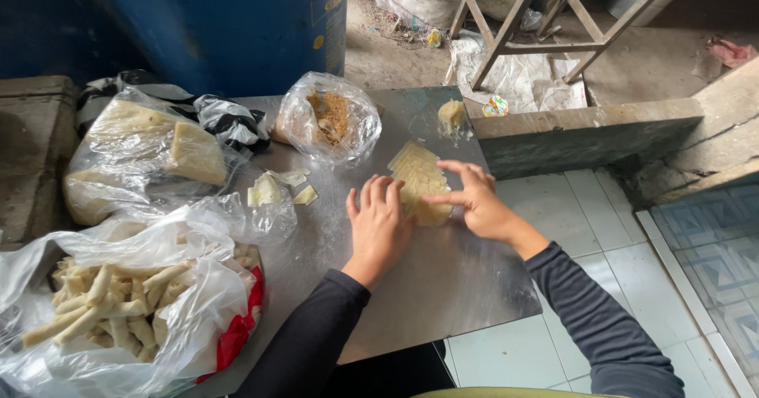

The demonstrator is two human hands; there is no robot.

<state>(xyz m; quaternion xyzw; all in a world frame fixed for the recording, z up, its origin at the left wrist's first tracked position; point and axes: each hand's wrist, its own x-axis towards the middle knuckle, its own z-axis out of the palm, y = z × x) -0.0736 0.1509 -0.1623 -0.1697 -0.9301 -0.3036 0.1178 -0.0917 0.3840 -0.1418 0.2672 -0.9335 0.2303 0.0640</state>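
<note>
So from the head camera, both hands are flat on a pale wrapper sheet [419,183] lying on the grey metal tabletop [443,287]. Left hand [379,228] is palm down, fingers together at the sheet's near left edge, gripping nothing. Right hand [474,200] has fingers spread, pressing the sheet's right side. Behind sits a clear bag of brown filling [330,117], a small dough lump [451,116], and further left a clear bag of stacked wrappers [158,157]. Near left, a clear bag of rolled sticks [111,303] over something red.
</note>
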